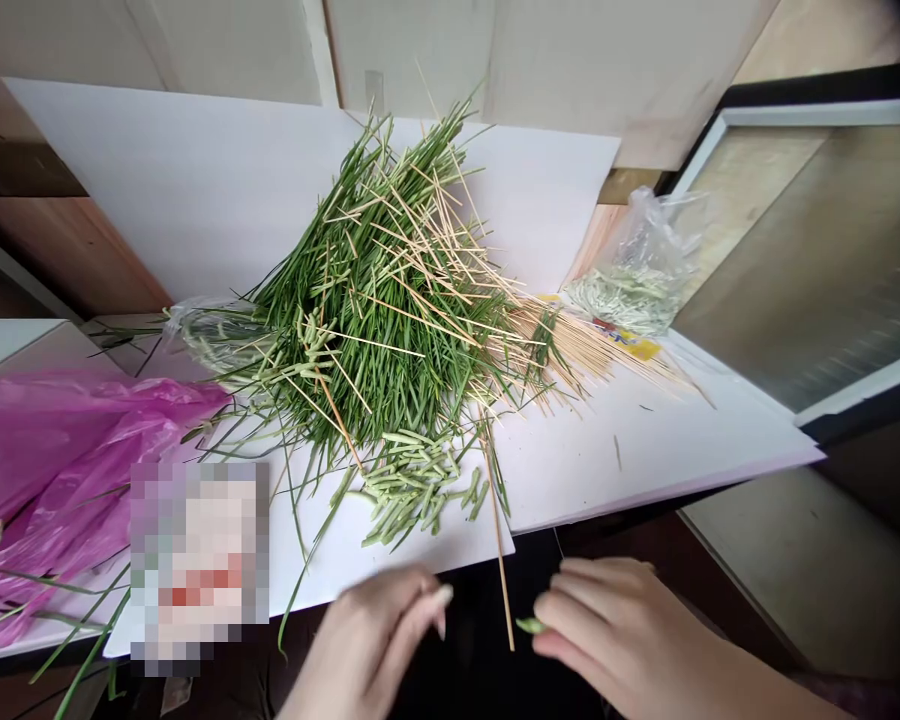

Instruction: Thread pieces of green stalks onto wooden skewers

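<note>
A large heap of long green stems, possibly garlic scapes or chives (386, 310), lies on a white board (630, 445), crisscrossed by thin wooden sticks. A small pile of short cut green pieces (416, 485) sits in front of the heap. My right hand (607, 625) pinches one short green piece (531, 626) between its fingers. My left hand (371, 640) is at the board's near edge, fingers drawn together, with nothing visible in them. A loose wooden stick (502, 575) hangs over the edge between my hands.
A bundle of wooden sticks (562, 350) lies right of the heap on a yellow packet (630, 343). Clear plastic bags of green pieces (630, 280) (217, 335) flank the heap. A pink plastic bag (67, 460) and a pixelated object (199, 555) are at left. A framed panel (802, 260) stands at right.
</note>
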### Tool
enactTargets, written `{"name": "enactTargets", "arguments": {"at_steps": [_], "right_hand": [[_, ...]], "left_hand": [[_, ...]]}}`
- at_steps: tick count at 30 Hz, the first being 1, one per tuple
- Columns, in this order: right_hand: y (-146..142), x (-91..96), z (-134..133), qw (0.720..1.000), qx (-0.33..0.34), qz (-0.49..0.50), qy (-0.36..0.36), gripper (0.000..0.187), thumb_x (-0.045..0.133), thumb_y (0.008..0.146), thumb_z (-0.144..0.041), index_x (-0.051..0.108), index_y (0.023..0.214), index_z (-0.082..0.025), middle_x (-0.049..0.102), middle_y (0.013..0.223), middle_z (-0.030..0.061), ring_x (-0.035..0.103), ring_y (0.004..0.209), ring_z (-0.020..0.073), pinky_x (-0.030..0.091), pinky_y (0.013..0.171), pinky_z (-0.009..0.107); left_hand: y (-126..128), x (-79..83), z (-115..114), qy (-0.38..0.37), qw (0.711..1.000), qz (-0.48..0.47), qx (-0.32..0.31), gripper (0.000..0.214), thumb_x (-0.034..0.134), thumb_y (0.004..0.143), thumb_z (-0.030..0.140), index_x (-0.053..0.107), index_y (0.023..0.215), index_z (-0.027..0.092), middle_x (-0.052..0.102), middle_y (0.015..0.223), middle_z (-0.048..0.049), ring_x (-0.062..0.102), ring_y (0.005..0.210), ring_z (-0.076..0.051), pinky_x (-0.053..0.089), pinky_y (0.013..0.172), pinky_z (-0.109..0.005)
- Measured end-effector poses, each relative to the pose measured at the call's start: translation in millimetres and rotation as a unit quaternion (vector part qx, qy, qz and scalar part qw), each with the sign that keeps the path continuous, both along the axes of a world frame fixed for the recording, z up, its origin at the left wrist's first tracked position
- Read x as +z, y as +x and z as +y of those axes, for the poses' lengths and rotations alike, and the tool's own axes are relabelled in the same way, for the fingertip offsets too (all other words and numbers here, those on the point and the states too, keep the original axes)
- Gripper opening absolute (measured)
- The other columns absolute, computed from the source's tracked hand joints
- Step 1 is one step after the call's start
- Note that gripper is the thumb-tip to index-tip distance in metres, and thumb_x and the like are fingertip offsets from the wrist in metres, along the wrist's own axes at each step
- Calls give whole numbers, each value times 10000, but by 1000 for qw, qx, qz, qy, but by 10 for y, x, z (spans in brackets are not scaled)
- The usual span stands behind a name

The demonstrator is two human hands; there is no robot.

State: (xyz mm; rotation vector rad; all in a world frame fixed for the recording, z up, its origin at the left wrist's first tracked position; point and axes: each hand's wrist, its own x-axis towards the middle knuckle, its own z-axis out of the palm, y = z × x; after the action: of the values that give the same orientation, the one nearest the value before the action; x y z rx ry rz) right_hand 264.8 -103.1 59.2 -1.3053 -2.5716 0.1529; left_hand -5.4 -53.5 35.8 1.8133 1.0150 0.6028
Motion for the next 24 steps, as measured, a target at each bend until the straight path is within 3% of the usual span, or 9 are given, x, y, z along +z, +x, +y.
{"name": "enactTargets", "arguments": {"at_steps": [4, 6, 8, 11, 14, 16, 19, 21, 24], "right_hand": [[-103, -60, 288, 992, -55, 38, -103, 252, 556, 1060, -140, 643, 834, -210, 704, 779, -10, 652, 668, 175, 385, 615, 296], [-121, -103, 360, 985, -71, 58, -148, 268, 492, 1080, -142, 658, 881, -211, 720, 825, 0, 660, 701, 180, 390, 639, 290], [-132, -127, 387, 979, -77, 84, -171, 271, 433, 1095, -154, 665, 970, -218, 729, 865, 14, 671, 738, 197, 397, 669, 296], [-165, -113, 393, 956, -102, 164, -220, 249, 392, 1103, -194, 562, 1281, -230, 715, 944, 33, 675, 823, 218, 432, 738, 310], [-220, -69, 400, 901, -99, 278, -318, 287, 390, 1115, -258, 422, 1400, -263, 640, 950, 8, 622, 865, 190, 450, 800, 307], [-249, -64, 403, 846, -69, 343, -402, 260, 379, 1136, -348, 417, 1383, -277, 535, 828, -43, 541, 776, 156, 442, 775, 286], [-257, -139, 393, 770, -30, 411, -486, 366, 398, 1125, -527, 435, 1370, -257, 406, 711, -88, 427, 672, 130, 412, 684, 249], [-231, -231, 379, 743, -27, 440, -504, 447, 413, 1096, -620, 487, 1307, -234, 431, 685, -89, 412, 638, 118, 377, 625, 228], [-175, -358, 363, 731, -46, 450, -511, 497, 434, 1068, -671, 581, 1045, -197, 424, 651, -83, 353, 574, 96, 303, 542, 211]], "left_hand": [[168, -71, 662, 245, 961, 119, 53, 262, 513, 1060, 338, 709, 1177, 210, 737, 1102, -93, 698, 979, -276, 568, 863, -408], [233, -102, 804, 330, 926, 161, 85, 281, 556, 1035, 314, 697, 1246, 192, 723, 1115, -117, 663, 1030, -325, 569, 886, -475], [279, -112, 772, 385, 901, 160, 119, 261, 560, 1034, 285, 699, 1234, 194, 712, 1129, -125, 634, 1041, -333, 555, 912, -503], [350, -109, 491, 384, 916, 81, 80, 178, 540, 1056, 283, 675, 1156, 222, 722, 1087, -88, 646, 1004, -280, 562, 873, -423], [445, -145, 177, 335, 942, 29, 1, 280, 657, 988, 456, 624, 1135, 220, 737, 1002, -65, 689, 895, -254, 581, 771, -367], [490, -188, 53, 289, 957, -8, -6, 210, 619, 1018, 426, 602, 1054, 220, 727, 877, -30, 688, 744, -203, 562, 667, -303], [471, -216, 10, 244, 967, -61, -32, 165, 538, 1071, 280, 596, 927, 225, 705, 795, 4, 671, 667, -142, 531, 643, -233], [402, -192, 43, 263, 962, -60, -36, 195, 555, 1062, 257, 617, 880, 222, 683, 766, 4, 650, 658, -139, 510, 633, -225], [275, -138, 132, 286, 958, -28, -12, 220, 564, 1054, 266, 626, 852, 208, 658, 744, -13, 620, 650, -154, 494, 614, -246]]}}
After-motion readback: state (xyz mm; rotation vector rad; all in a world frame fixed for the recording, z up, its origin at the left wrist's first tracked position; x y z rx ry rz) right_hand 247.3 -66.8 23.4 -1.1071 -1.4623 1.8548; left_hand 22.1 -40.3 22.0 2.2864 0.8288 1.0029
